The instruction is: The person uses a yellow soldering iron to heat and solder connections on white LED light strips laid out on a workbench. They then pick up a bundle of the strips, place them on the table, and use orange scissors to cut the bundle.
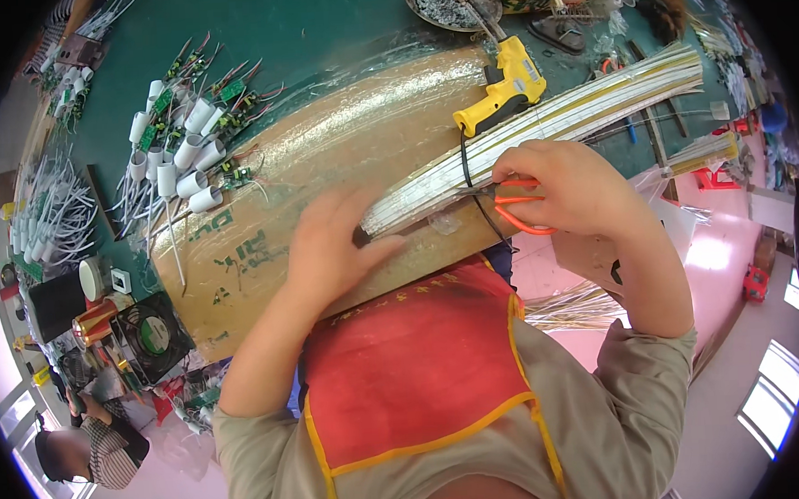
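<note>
My right hand (563, 187) holds orange-handled scissors (523, 229), with fingers through and around the loops. Their short dark blades point left, at the near edge of a long bundle of thin white and yellow strips (582, 113). The bundle lies slantwise across the cardboard and the green table. At its left end is my left hand (327, 240), slightly blurred, its thumb stretched apart from the fingers; the palm side is hidden. Just behind the bundle lies a yellow glue gun (513, 81), and its black cable (465, 160) crosses over the strips.
A cardboard sheet (296, 165) covers the table's near part. White-cased circuit boards with wires (187, 152) pile up at left, beside a black fan (151, 337). A metal dish (453, 3) stands at the back. Another person (89, 446) is at lower left.
</note>
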Motion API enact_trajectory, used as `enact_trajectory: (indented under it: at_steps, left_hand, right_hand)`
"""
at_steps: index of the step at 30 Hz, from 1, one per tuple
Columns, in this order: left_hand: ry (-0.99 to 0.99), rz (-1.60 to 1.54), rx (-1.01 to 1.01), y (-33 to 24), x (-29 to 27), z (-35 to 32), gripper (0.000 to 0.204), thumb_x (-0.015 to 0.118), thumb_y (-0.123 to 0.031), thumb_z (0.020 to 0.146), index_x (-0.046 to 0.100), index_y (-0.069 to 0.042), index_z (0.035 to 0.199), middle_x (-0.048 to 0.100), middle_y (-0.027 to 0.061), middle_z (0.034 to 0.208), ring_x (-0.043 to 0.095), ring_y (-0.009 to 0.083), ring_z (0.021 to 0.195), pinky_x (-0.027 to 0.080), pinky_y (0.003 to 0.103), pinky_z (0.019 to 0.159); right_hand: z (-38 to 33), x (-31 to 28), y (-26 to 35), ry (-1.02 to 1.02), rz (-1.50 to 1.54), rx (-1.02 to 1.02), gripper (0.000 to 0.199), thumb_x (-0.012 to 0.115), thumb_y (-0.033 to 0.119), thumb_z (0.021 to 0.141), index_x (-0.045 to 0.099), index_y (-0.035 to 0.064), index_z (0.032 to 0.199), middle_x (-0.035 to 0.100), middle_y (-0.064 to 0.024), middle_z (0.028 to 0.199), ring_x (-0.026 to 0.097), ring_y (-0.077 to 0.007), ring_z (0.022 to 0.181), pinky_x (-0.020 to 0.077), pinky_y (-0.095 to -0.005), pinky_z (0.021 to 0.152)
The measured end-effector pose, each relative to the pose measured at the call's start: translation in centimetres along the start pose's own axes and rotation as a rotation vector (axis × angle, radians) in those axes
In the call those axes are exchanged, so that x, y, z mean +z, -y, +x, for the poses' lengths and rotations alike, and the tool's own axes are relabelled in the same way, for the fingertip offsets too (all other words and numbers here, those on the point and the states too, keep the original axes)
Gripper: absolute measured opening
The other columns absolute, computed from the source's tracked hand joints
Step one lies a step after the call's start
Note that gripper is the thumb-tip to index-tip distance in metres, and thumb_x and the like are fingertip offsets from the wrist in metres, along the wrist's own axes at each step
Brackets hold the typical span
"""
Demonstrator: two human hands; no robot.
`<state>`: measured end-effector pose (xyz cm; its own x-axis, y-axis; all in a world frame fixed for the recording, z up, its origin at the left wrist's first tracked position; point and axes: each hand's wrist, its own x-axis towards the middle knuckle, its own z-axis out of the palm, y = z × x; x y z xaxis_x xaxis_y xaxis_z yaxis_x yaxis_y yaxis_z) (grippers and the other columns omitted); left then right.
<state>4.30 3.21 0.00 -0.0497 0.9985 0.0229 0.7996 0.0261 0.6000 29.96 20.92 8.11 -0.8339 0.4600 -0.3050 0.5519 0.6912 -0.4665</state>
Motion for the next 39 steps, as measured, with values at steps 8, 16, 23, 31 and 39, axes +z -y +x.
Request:
enact_trajectory:
  at_steps: [8,16,23,31,39]
  left_hand:
    - [-0.035,-0.188,-0.115,1.4,-0.1,-1.5,0.042,0.080,-0.029,0.079,0.071,-0.009,0.115,0.068,0.0128,0.112,0.062,0.0330,0.106,0.049,0.041,0.093]
    - [-0.078,-0.265,-0.104,2.1,0.5,-1.6,0.040,0.079,-0.032,0.080,0.073,-0.011,0.114,0.070,0.0121,0.113,0.061,0.0332,0.107,0.048,0.042,0.094]
    - [-0.105,-0.257,-0.085,2.1,0.8,-1.6,0.040,0.079,-0.032,0.079,0.073,-0.012,0.114,0.070,0.0104,0.112,0.061,0.0322,0.106,0.047,0.042,0.095]
    - [-0.119,-0.253,-0.066,2.2,0.9,-1.6,0.039,0.079,-0.032,0.079,0.073,-0.013,0.113,0.070,0.0091,0.112,0.061,0.0319,0.106,0.047,0.042,0.094]
    - [-0.125,-0.252,-0.055,2.2,0.9,-1.6,0.038,0.079,-0.032,0.080,0.073,-0.013,0.112,0.070,0.0094,0.112,0.061,0.0321,0.106,0.047,0.042,0.094]
  right_hand:
    - [1.4,-1.1,0.7,0.095,0.041,0.004,0.028,0.073,0.020,0.078,0.068,0.0075,0.102,0.070,-0.0125,0.094,0.067,-0.0322,0.090,0.0527,-0.0400,0.076]
    - [3.4,-0.7,2.0,0.200,0.129,-0.079,0.030,0.074,0.027,0.080,0.068,0.0075,0.102,0.069,-0.0091,0.087,0.066,-0.0273,0.079,0.0508,-0.0367,0.069]
    - [2.9,0.1,3.5,0.184,0.075,-0.104,0.028,0.073,0.023,0.079,0.067,0.0075,0.102,0.069,-0.0109,0.089,0.068,-0.0291,0.083,0.0521,-0.0393,0.071]
    - [1.3,-2.6,2.6,0.146,-0.005,0.012,0.026,0.070,0.021,0.078,0.067,0.0083,0.101,0.068,-0.0120,0.089,0.067,-0.0317,0.083,0.0516,-0.0405,0.071]
    - [1.8,-2.9,2.8,0.141,-0.062,0.030,0.028,0.072,0.021,0.077,0.067,0.0085,0.101,0.067,-0.0107,0.087,0.065,-0.0300,0.081,0.0504,-0.0380,0.070]
